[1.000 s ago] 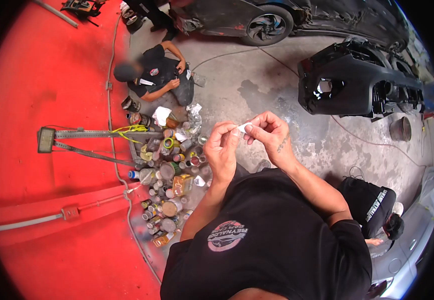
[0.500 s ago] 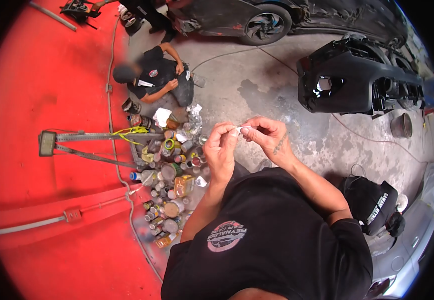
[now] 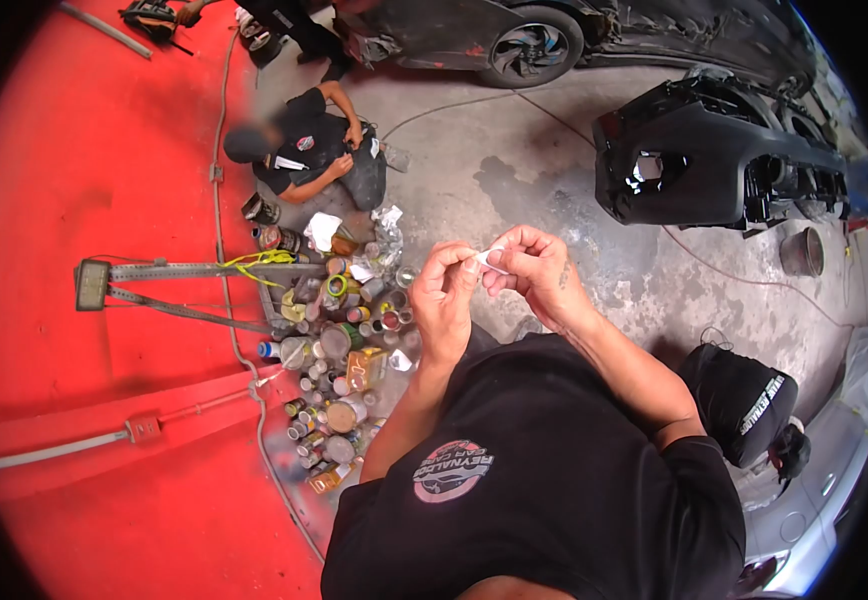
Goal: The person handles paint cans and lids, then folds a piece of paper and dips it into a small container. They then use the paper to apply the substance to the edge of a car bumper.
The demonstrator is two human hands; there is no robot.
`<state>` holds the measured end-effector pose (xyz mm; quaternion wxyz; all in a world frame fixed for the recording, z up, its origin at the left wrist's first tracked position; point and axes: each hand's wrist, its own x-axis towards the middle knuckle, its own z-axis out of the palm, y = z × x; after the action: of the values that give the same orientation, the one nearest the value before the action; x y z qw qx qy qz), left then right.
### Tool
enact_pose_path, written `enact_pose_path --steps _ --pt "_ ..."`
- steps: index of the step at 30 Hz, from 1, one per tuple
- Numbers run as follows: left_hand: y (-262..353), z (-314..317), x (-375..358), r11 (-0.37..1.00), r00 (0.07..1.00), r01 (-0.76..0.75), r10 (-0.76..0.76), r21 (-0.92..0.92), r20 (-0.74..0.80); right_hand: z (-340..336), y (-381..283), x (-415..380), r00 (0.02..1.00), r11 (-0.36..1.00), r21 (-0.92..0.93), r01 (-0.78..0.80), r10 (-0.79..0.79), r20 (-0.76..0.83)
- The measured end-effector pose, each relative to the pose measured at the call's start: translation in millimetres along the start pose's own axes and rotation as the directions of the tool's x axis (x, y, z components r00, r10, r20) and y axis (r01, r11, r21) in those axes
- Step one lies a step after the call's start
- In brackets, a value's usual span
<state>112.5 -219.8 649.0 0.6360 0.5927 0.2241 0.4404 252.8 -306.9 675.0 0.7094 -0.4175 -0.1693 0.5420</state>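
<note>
My left hand (image 3: 442,300) and my right hand (image 3: 544,275) meet in front of my chest, both closed in a pinch. Between the fingertips is a small white piece (image 3: 490,261), thin and paper-like; what exactly it is I cannot tell. The left thumb and forefinger grip its left end. On its right side the right thumb and forefinger press it, with the other right fingers curled below. Part of the piece is covered by the fingers. Both hands are up in the air above the concrete floor (image 3: 554,130).
Many cans and bottles (image 3: 339,345) crowd the floor at left, by a red wall (image 3: 104,400). A person (image 3: 319,150) sits beyond them. A black bumper (image 3: 684,155) lies at right, near a bucket (image 3: 802,252). A person in black (image 3: 741,400) is low at right, by a silver car (image 3: 829,510).
My right hand has turned slightly and its lower fingers now show curled under the white piece. More of the piece shows between the fingertips. The person at right has shifted a little.
</note>
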Motion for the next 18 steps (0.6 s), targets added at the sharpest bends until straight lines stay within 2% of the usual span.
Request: enact_pose_path --steps 3,9,15,18 --pt "0.2 -0.8 1.3 0.999 0.999 -0.024 0.023 0.027 0.026 -0.5 1.0 -0.6 1.0 0.999 0.041 -0.009 0.009 -0.008" --pt "2.2 -1.3 3.7 0.995 0.997 -0.068 0.065 0.071 0.049 2.8 -0.1 -2.2 0.996 0.995 -0.054 0.085 -0.087 -0.031" --pt "4.6 2.7 3.7 0.998 0.997 -0.061 0.06 0.03 0.048 2.7 -1.4 -8.6 0.979 0.948 -0.263 0.182 -0.199 -0.039" --pt "10.5 8.1 2.4 0.997 0.999 0.023 -0.021 -0.074 0.03 1.6 -0.8 -10.8 0.965 0.907 -0.366 0.209 -0.252 -0.074"
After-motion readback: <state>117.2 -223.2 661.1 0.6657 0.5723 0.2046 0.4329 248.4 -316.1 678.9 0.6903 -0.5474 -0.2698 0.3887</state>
